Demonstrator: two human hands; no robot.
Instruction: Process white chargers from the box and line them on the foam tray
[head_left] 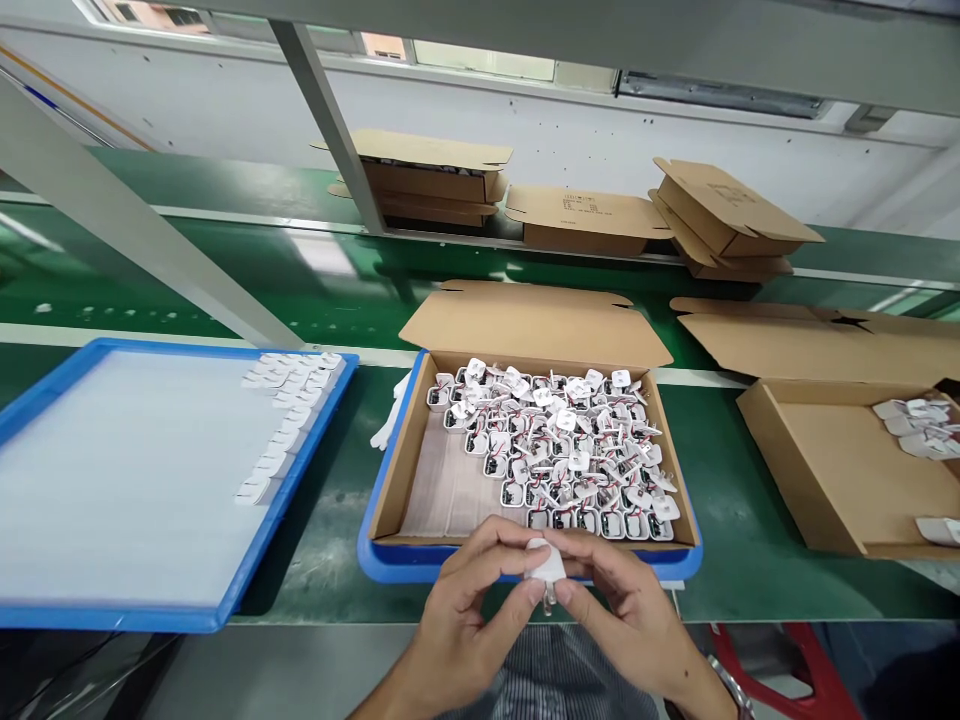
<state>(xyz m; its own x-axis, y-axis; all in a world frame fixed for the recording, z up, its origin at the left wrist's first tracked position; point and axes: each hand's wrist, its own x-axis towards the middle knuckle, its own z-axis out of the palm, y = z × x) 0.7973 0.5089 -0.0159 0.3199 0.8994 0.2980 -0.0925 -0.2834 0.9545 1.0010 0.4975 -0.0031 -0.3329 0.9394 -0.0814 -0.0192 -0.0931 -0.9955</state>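
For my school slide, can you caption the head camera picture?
Both hands, left hand and right hand, hold a white plug piece before a cardboard box of parts.

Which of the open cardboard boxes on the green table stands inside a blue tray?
The middle box, full of white parts, directly beyond the hands; the right box lies on the bare table.

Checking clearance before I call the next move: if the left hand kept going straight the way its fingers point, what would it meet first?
The left hand points right and slightly forward, so it would first press into the white plug piece it already pinches, then the right hand.
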